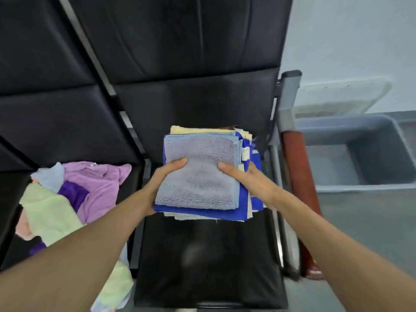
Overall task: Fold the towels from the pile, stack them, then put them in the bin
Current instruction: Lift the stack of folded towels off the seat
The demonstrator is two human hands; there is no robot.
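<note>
Towels folded flat make a stack (200,176) over the middle of a black seat (209,255), held from both sides. The left grip (157,188) clasps the stack's left edge and the right grip (254,183) its right edge. Each thumb lies on the top towel, and the fingers are curled under and out of sight. Whether the stack rests on the seat or hangs just above it cannot be told. The top towel is grey-lilac and nearly square. Its slightly longer side runs from the seat's front edge toward the backrest (191,41), turned a little clockwise. Under it a blue towel (202,213) juts out toward the seat's front, and a yellow one (198,129) shows on the backrest side. Small white labels (245,153) stick out on the stack's right edge. Left of the seat, on the next one, lies the unfolded pile (78,194) of lilac, purple, pale green and pink cloth. Right of the seat runs a red-brown armrest (297,176), and beyond it a grey bin (360,185) stands on the floor, open side up.
</note>
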